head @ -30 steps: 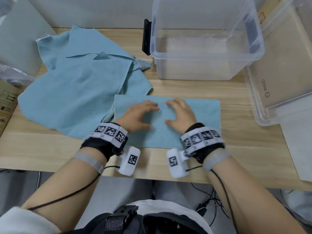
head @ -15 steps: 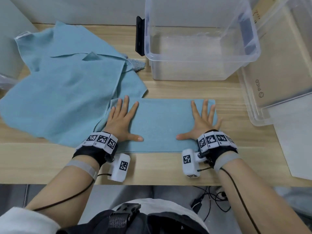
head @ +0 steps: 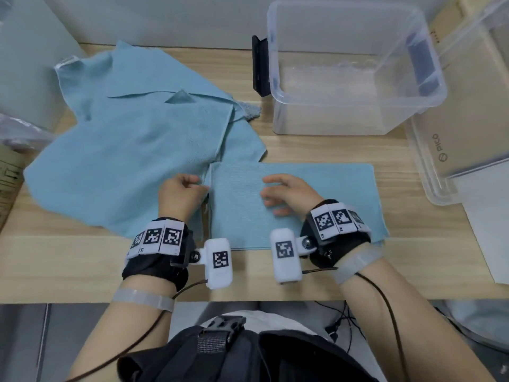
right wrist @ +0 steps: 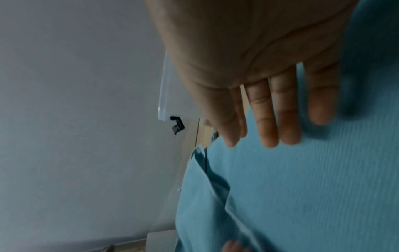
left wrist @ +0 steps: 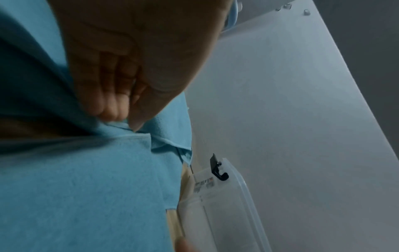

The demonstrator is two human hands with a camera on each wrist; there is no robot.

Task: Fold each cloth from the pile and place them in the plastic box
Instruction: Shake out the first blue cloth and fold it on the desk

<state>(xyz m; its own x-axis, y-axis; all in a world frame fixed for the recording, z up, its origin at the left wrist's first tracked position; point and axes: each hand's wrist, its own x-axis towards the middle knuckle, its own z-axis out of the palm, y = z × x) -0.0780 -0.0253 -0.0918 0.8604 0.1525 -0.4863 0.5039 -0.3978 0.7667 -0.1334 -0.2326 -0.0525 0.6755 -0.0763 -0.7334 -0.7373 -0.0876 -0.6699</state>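
From the head view we saw the folded cloth [head: 325,199] lying flat as a long rectangle at the table's [head: 316,150] 6 o'clock edge, with the loose pile of cloths [head: 132,150] spread toward 10 o'clock, its near corner touching the folded cloth's left end. The plastic box [head: 355,67] stood at 1 o'clock, apart from the folded cloth, a black latch [head: 260,67] on its left wall; nothing lay inside it. A clear lid [head: 468,106] leaned just beside it at 3 o'clock.

Our left hand [head: 180,195] sat at the cloth's left end. The head view showed only a closed fist there; the left wrist view showed what it hid: the fingers [left wrist: 108,95] curled and the thumb pressing against them, pinching a fold of the cloth's edge [left wrist: 121,126].

Our right hand [head: 289,195] hovered over or rested on the middle of the cloth. The head view gave it blurred, fingers bent slightly. The right wrist view showed the fingers [right wrist: 272,116] nearly straight, three close together and one set a little apart, gripping nothing; whether the tips touched the cloth [right wrist: 313,187] we could not tell. That view also caught the box latch [right wrist: 177,124] beyond the thumb.
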